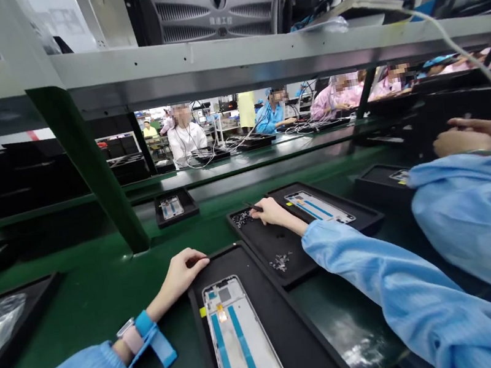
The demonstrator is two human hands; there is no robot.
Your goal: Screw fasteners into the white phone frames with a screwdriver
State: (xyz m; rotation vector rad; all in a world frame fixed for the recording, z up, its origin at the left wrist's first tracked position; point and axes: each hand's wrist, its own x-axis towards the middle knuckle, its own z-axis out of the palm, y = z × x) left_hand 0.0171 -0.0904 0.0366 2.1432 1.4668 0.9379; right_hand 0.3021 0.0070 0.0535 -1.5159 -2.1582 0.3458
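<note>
Lying in a black tray [309, 348] is a phone frame [234, 347], silvery with two blue strips and a small orange tab. My left hand [187, 272] is closed at that tray's upper left corner, fingertips on the rim. In my right hand [273, 212] are thin dark tweezers [255, 207], held over a second black tray [260, 247]. Small dark parts [241, 218] are gathered under the tips. Nearer to me in that tray lies a pile of small silvery parts [281, 262]. A blue band with a strap [158, 341] circles my left wrist.
Behind my right hand lies another tray with a phone frame [319, 206]. A smaller tray [178, 213] sits farther back. A green post [89, 171] and an overhead shelf [254, 61] frame the bench. At right, a co-worker's hands [475, 135] and blue sleeve are close.
</note>
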